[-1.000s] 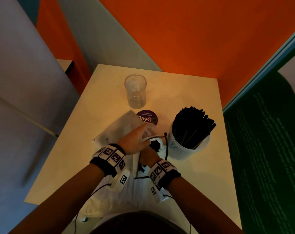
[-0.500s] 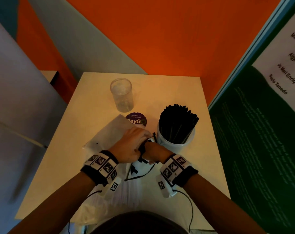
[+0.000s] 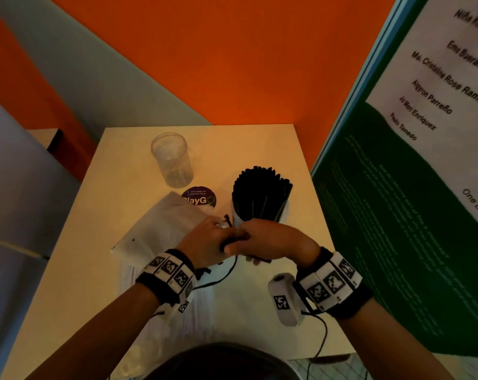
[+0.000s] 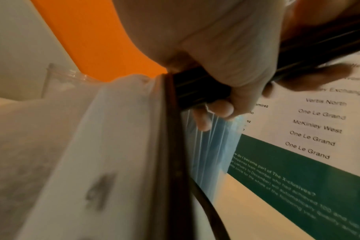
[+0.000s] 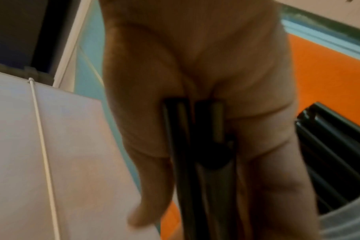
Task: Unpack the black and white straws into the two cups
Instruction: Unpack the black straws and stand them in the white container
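Observation:
A white cup (image 3: 260, 218) packed with black straws (image 3: 261, 189) stands at the table's middle right. The clear cup (image 3: 172, 160) stands empty at the back. My two hands meet just in front of the white cup. My left hand (image 3: 223, 235) curls round a small bundle of black straws (image 4: 197, 84) at the mouth of the plastic bag (image 3: 165, 229). My right hand (image 3: 244, 242) grips the same black straws (image 5: 206, 146) from the right. White straws (image 3: 205, 303) lie under my left forearm.
A round purple sticker (image 3: 199, 197) lies between the cups. A green and white board (image 3: 396, 215) stands along the table's (image 3: 95, 270) right edge, an orange wall behind. Thin black cables hang from both wrists.
My right hand has risen and swung right, out from under the left hand, closer to the white cup. My left hand stays at the bag's mouth. The head view has tilted upward.

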### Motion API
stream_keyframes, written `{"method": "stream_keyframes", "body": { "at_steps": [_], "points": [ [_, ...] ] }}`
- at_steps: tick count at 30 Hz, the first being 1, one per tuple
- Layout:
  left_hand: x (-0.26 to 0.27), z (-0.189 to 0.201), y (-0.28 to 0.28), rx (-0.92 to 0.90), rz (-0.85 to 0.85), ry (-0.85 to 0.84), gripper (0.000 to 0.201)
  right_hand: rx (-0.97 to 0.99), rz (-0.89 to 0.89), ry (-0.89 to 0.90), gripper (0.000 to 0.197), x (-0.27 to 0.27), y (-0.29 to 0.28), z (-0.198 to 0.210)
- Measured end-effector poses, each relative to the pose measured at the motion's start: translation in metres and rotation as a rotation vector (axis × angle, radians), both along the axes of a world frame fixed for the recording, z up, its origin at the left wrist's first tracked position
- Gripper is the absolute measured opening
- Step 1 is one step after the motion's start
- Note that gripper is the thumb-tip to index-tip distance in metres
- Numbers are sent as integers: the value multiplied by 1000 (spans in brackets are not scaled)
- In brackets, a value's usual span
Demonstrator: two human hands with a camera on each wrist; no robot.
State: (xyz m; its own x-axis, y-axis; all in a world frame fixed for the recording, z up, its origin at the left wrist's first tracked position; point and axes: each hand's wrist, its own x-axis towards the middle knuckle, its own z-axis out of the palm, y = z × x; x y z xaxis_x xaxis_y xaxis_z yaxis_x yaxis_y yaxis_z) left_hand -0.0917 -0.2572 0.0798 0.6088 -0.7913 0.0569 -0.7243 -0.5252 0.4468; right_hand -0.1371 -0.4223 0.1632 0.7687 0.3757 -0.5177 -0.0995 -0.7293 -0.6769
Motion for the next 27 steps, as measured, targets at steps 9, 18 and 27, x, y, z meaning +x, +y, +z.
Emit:
{"method": "stream_keyframes", "body": {
  "at_steps": [9, 18, 27],
  "points": [
    [5, 4, -11, -191, 142, 260, 12, 375, -527, -669, 37, -12, 18, -10],
    [5, 28, -26, -440, 194, 417, 15, 852, -538, -714, 39, -17, 25, -8],
    [23, 42, -22, -615, 244, 238, 57, 792, -592, -887, 39, 3, -54, 52]
  ]
}}
